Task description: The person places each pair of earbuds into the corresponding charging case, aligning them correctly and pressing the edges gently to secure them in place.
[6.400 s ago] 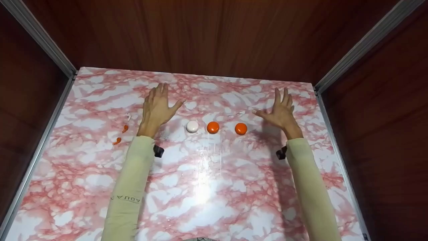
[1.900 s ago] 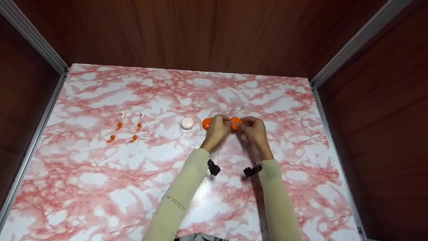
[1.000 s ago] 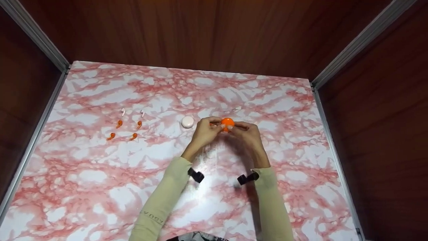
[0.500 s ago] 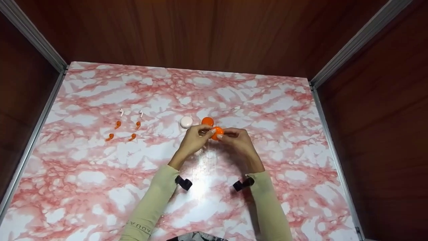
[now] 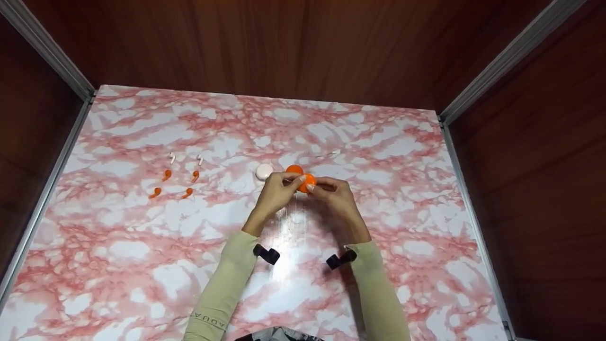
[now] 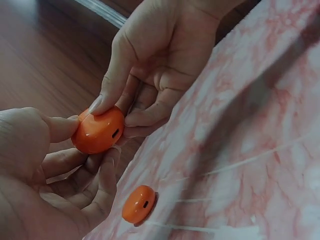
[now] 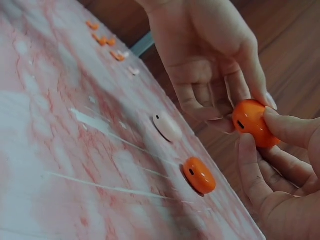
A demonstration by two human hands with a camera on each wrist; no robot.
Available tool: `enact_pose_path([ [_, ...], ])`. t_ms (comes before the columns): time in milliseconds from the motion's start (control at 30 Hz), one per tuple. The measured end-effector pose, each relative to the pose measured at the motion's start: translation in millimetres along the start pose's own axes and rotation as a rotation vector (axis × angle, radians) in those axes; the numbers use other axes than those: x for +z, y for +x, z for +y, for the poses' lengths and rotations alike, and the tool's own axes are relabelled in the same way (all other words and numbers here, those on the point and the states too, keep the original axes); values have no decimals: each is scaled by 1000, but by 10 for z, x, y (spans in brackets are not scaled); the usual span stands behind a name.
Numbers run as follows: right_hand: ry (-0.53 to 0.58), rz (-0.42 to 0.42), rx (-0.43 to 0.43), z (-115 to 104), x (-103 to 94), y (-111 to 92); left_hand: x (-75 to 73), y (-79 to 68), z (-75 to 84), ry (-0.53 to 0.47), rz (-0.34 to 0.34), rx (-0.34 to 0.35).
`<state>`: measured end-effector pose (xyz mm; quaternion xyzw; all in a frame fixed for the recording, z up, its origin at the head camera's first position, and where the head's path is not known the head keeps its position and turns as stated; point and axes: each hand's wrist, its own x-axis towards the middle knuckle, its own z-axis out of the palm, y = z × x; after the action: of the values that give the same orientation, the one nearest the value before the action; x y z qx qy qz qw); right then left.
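Observation:
A round, glossy orange earbud case point(image 5: 307, 183) is held up off the table between both hands. My left hand point(image 5: 276, 195) pinches its left side, thumb on top. From the right, my right hand point(image 5: 339, 198) grips it with thumb and fingers. Its lid looks closed; a dark charging port shows on the case point(image 6: 98, 132) in the left wrist view. Just behind the hands, a second orange case point(image 7: 199, 176) rests on the table. A white case point(image 7: 167, 126) lies left of that one, partly behind my left hand in the head view.
To the left on the pink-and-white marbled table point(image 5: 128, 274) lie two white earbuds point(image 5: 200, 160) and several orange earbuds point(image 5: 195, 176), spaced in pairs. Dark wood-look panels point(image 5: 265, 47) with metal corner rails stand around the back and sides.
At first both hands were spread apart, with the rightmost orange case on the table. They have since gripped that case, lifted it and brought it leftward and nearer; it barely moved in the last half second.

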<state>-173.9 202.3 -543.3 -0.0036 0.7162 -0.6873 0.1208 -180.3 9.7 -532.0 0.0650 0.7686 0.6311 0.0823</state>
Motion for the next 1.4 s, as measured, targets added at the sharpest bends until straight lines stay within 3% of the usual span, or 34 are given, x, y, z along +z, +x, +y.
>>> enact_pose_path([
  [267,16,-10,-32,-11,30,19,-5,13,-3,-5,29,19],
  [667,-17,10,-15,-11,150,31,-47,-6,-47,-58,119,-86],
  [833,32,-12,39,2,171,16,-39,-21,-48,-87,139,-119],
  [1133,1,-10,-13,-18,201,20,-101,-57,-58,32,186,-110],
  [1400,16,-21,-22,-18,254,11,-159,-93,-58,39,191,-109],
])
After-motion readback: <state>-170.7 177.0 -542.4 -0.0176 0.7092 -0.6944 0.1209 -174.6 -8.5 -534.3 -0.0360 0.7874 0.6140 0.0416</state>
